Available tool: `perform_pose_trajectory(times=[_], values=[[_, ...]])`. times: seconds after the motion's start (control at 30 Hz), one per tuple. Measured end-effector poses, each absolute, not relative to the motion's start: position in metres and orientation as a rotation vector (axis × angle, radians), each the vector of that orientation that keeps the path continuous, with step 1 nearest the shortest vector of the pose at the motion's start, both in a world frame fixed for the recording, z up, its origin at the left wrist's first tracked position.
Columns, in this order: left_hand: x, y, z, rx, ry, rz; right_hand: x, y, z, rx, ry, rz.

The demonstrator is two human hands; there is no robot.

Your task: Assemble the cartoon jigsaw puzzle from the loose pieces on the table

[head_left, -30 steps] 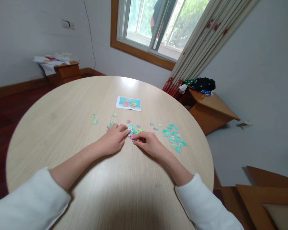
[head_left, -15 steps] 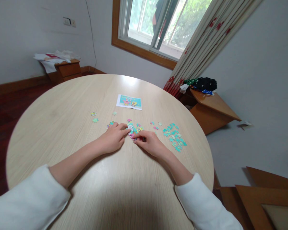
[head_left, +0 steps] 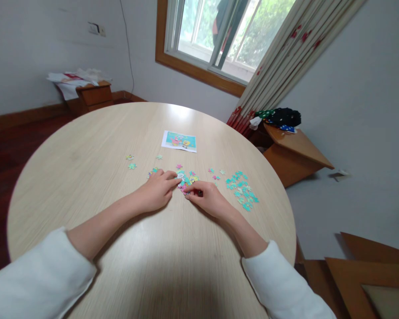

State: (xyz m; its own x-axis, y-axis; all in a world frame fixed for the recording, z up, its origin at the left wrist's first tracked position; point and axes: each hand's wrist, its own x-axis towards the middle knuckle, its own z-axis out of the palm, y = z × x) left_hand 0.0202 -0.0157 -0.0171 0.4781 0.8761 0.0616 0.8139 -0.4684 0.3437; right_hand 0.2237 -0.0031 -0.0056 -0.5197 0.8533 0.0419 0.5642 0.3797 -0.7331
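Several joined jigsaw pieces (head_left: 182, 177) lie between my hands, teal with yellow and pink cartoon parts. My left hand (head_left: 157, 191) reaches in from the left with fingers stretched out, their tips resting on the left side of the joined pieces. From the right, my right hand (head_left: 206, 197) pinches thumb and forefinger together at a pink puzzle piece (head_left: 183, 189) on the near edge. Its exact shape is partly hidden by the fingers. Multicoloured pieces (head_left: 153, 172) show just beyond my left hand. A single pink piece (head_left: 179, 166) lies past the joined part.
A printed picture (head_left: 179, 141) lies farther back on the round wooden table (head_left: 103, 146). Many loose teal pieces (head_left: 242, 189) are spread at the right, with a few strays (head_left: 216, 177) nearer. Other loose pieces (head_left: 132, 166) lie at the left. A wooden chair (head_left: 369, 274) stands at the lower right.
Both hands hold nearly the same position at the joined pieces. The view has shifted very slightly.
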Motion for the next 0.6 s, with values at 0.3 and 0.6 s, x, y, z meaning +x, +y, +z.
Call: perform_pose_trajectory(times=[0.3, 0.6], values=[[0.0197, -0.0150, -0.0176, 2.456, 1.418, 0.369, 0.2244, -0.0042, -0.0030, -1.250, -2.255, 0.907], [0.0187, -0.0152, -0.0202, 2.449, 1.426, 0.421, 0.2253, -0.0034, -0.0057, -1.208, -2.255, 0.893]])
